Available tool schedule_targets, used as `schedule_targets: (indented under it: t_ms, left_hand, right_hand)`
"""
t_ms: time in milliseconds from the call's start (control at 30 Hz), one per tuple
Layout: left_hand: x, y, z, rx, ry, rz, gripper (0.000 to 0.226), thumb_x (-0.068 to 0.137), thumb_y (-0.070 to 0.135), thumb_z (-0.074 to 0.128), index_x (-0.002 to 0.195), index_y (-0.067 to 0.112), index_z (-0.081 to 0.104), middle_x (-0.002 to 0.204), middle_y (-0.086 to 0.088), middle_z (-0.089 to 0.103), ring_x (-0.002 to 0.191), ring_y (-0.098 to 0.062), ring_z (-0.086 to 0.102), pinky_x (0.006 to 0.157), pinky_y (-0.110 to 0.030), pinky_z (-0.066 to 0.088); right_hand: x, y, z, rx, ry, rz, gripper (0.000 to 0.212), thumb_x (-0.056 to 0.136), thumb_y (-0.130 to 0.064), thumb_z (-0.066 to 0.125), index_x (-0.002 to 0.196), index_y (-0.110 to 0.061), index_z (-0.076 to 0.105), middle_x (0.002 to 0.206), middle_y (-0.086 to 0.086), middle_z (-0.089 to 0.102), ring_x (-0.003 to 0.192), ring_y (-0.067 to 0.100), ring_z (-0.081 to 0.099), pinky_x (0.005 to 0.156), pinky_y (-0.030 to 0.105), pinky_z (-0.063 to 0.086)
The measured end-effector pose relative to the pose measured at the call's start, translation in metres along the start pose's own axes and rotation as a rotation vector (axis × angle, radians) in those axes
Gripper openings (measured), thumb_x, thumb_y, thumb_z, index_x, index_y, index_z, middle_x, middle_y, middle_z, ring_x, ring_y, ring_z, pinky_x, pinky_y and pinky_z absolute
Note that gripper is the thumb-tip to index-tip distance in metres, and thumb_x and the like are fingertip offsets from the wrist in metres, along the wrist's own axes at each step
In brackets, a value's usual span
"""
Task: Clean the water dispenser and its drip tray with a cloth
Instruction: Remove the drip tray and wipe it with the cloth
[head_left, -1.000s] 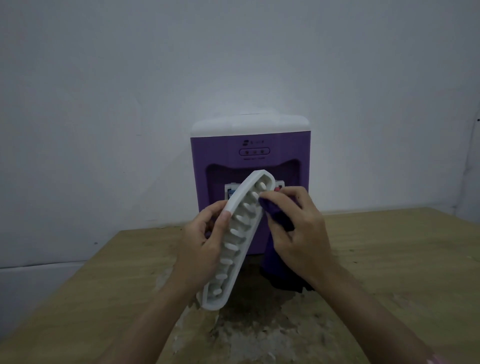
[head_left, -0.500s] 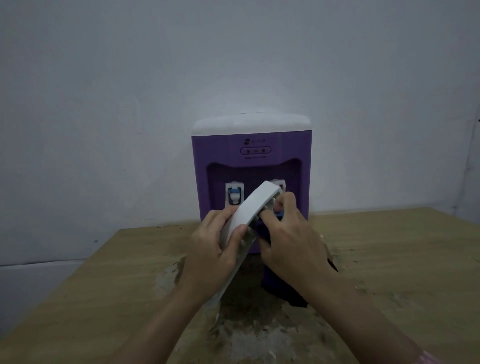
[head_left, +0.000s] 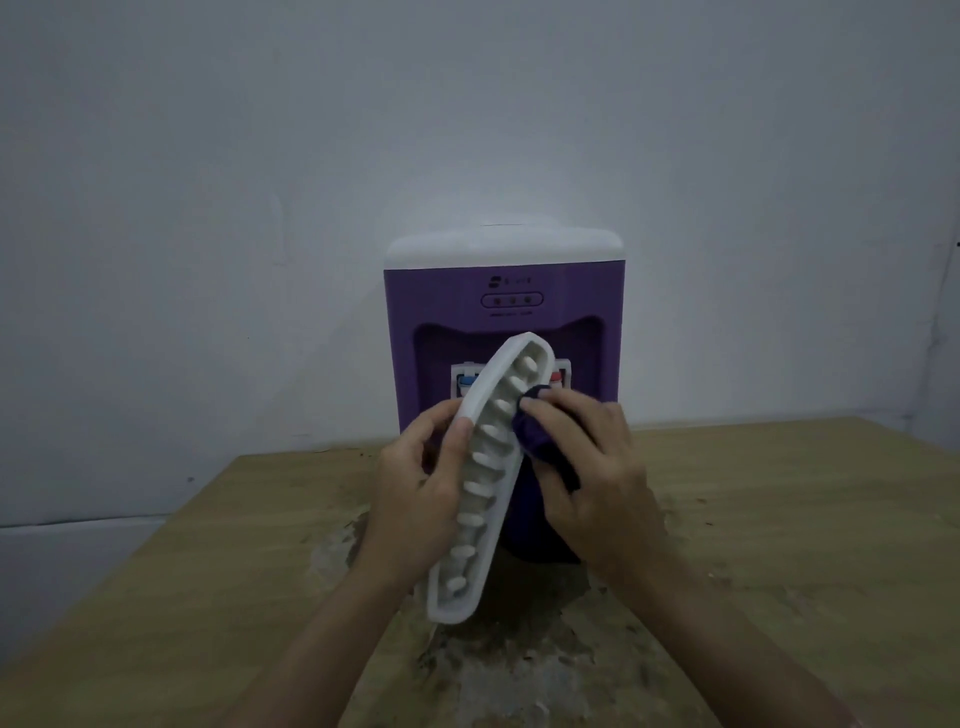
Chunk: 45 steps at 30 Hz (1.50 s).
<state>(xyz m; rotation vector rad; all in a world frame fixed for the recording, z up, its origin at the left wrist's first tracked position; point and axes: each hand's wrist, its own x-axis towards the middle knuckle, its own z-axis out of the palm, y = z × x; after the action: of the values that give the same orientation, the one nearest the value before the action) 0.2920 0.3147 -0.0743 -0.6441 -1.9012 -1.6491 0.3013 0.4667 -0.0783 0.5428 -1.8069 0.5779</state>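
Purple water dispenser (head_left: 504, 306) with a white top; white slatted drip tray (head_left: 488, 483); dark purple cloth (head_left: 540, 441) at its 3 o'clock (blotchy grey-white stain on tan wooden table (head_left: 779, 519)).

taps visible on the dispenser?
2. A blue-topped tap shows left of the raised drip tray; a red-topped tap shows right of it. The tray may hide another between them.

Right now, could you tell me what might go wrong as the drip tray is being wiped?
The left hand grips the white drip tray by one long edge only, tilted in the air; the right hand pushing the dark purple cloth against the other edge could twist it loose. The tray's top end hovers near the dispenser taps and might knock them.
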Motion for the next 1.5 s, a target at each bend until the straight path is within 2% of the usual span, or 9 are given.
schedule_targets:
  t_ms: [167,433,600,800,967,1067,1167,1333,1500]
  left_hand:
    - [0.013,0.004,-0.011,-0.106,0.167,-0.045,0.025,0.093,0.029,0.045,0.098,0.016,0.065,0.075,0.007,0.071,0.064,-0.008,0.067,0.051,-0.017,0.05]
    - [-0.009,-0.013,-0.011,-0.146,-0.069,-0.515,0.038,0.094,0.041,0.04,0.092,0.015,0.068,0.068,0.0,0.073,0.059,-0.013,0.068,0.045,-0.019,0.048]
    - [-0.017,-0.026,-0.008,-0.506,-0.166,-0.895,0.041,0.081,0.041,0.055,0.075,0.006,0.077,0.072,-0.013,0.072,0.058,-0.021,0.068,0.051,-0.028,0.054]
    - [-0.023,-0.033,0.005,-0.486,-0.318,-0.88,0.039,0.082,0.04,0.055,0.081,0.007,0.076,0.073,-0.011,0.072,0.062,-0.021,0.068,0.057,-0.028,0.056]
    - [-0.037,-0.037,0.019,-0.246,-0.291,-0.791,0.04,0.096,0.035,0.042,0.089,0.009,0.071,0.075,-0.009,0.073,0.064,-0.019,0.069,0.051,-0.023,0.051]
    - [-0.044,-0.038,0.022,-0.17,-0.274,-0.753,0.038,0.097,0.031,0.041,0.081,0.013,0.071,0.069,-0.004,0.072,0.06,-0.014,0.068,0.049,-0.02,0.048]
    - [-0.042,-0.037,0.022,-0.155,-0.252,-0.757,0.042,0.097,0.033,0.042,0.07,0.017,0.071,0.063,-0.002,0.07,0.055,-0.013,0.066,0.047,-0.02,0.047]
    - [-0.039,-0.036,0.02,-0.142,-0.258,-0.748,0.043,0.097,0.036,0.043,0.073,0.015,0.072,0.066,-0.003,0.072,0.058,-0.015,0.068,0.047,-0.02,0.048]
    - [-0.041,-0.035,0.017,-0.129,-0.283,-0.738,0.042,0.096,0.036,0.043,0.072,0.016,0.071,0.062,0.0,0.071,0.054,-0.013,0.067,0.045,-0.019,0.047]
  right_hand:
    - [-0.026,0.009,0.006,0.086,-0.232,-0.096,0.039,0.07,0.012,0.062,0.106,0.0,0.064,0.102,0.01,0.066,0.083,0.024,0.052,0.076,0.023,0.043]
    - [-0.016,0.005,0.01,0.579,-0.038,0.751,0.017,0.085,-0.025,0.062,0.087,-0.037,0.05,0.09,-0.016,0.059,0.074,-0.016,0.054,0.057,0.001,0.042]
    - [-0.013,0.011,0.016,0.761,0.089,0.973,0.016,0.084,-0.028,0.063,0.091,-0.034,0.05,0.098,-0.007,0.06,0.087,0.005,0.058,0.064,0.017,0.048]
    - [-0.032,0.031,0.011,0.713,-0.038,1.129,0.032,0.078,-0.028,0.07,0.091,-0.033,0.041,0.103,0.002,0.056,0.094,0.021,0.059,0.082,0.044,0.053]
    - [-0.068,0.044,-0.002,0.464,-0.195,0.967,0.028,0.083,-0.017,0.064,0.08,-0.031,0.04,0.089,-0.007,0.05,0.081,0.008,0.052,0.063,0.019,0.042]
    - [-0.084,0.049,-0.01,0.333,-0.38,0.816,0.019,0.085,-0.01,0.06,0.075,-0.02,0.047,0.082,-0.005,0.054,0.083,0.014,0.051,0.071,0.024,0.038]
    - [-0.086,0.051,-0.022,0.421,-0.616,0.79,0.008,0.086,-0.023,0.061,0.09,-0.027,0.055,0.106,-0.003,0.051,0.101,0.013,0.047,0.085,0.025,0.039]
    - [-0.089,0.05,-0.036,0.271,-0.996,0.574,0.063,0.057,-0.052,0.08,0.103,-0.039,0.039,0.126,-0.011,0.018,0.115,0.014,0.029,0.09,0.021,0.035]
    - [-0.098,0.049,-0.037,0.207,-1.0,0.476,0.028,0.068,-0.036,0.078,0.085,-0.026,0.059,0.139,-0.006,0.016,0.12,0.008,0.027,0.094,0.013,0.023]
